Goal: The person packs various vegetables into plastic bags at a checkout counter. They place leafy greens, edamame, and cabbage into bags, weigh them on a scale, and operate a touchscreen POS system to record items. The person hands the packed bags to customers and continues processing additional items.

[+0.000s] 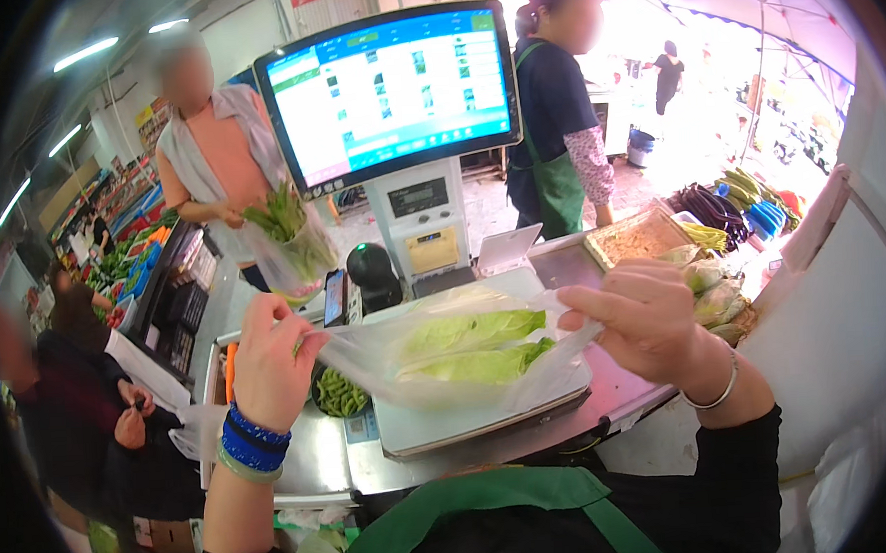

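A thin clear plastic bag [450, 404] is stretched sideways between my two hands, with long green lettuce-like leaves [477, 350] inside. My left hand [273, 357] pinches one end of the bag, and my right hand [633, 323] grips the opposite end. The bag lies over or just above the flat white platter of a weighing scale [421, 434]; whether it touches cannot be told. Behind it stands the scale's column, carrying a lit touchscreen [392, 91] that bears writing and small pictures.
A bowl of green pods [340, 393] and a black rounded device [374, 272] sit left of the scale. A wicker tray [629, 238], corn and eggplants lie right. Across the counter, one person holds bagged greens [282, 225]; another wears a green apron. Someone in dark clothes stands left.
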Tool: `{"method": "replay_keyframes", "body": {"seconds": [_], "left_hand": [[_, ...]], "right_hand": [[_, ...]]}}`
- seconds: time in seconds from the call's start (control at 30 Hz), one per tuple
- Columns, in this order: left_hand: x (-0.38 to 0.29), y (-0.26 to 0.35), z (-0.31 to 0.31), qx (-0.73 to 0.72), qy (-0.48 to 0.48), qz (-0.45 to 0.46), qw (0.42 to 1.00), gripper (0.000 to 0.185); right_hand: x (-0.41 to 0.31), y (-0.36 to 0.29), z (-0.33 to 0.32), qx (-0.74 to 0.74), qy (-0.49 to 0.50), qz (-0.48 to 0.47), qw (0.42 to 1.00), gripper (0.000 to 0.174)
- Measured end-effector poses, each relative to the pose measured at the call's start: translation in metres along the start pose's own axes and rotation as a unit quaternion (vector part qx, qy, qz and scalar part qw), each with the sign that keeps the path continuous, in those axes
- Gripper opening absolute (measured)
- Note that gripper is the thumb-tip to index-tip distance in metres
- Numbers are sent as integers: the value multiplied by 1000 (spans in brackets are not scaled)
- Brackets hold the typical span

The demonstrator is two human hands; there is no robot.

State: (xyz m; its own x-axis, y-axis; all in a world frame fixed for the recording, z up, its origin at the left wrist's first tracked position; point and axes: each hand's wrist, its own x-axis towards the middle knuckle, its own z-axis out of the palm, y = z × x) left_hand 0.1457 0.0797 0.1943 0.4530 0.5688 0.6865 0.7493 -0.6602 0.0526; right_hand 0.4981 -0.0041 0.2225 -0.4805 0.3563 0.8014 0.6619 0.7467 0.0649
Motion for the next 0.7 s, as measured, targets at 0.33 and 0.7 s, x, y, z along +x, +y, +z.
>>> {"method": "replay_keyframes", "body": {"seconds": [0.33, 0.7], "left_hand": [[10, 57, 21, -486, -187, -208, 828, 27], [3, 75, 5, -671, -76, -244, 696, 17]], "right_hand": [[22, -23, 32, 87, 7, 7, 996, 24], [61, -32, 69, 73, 8, -31, 997, 11]]}}
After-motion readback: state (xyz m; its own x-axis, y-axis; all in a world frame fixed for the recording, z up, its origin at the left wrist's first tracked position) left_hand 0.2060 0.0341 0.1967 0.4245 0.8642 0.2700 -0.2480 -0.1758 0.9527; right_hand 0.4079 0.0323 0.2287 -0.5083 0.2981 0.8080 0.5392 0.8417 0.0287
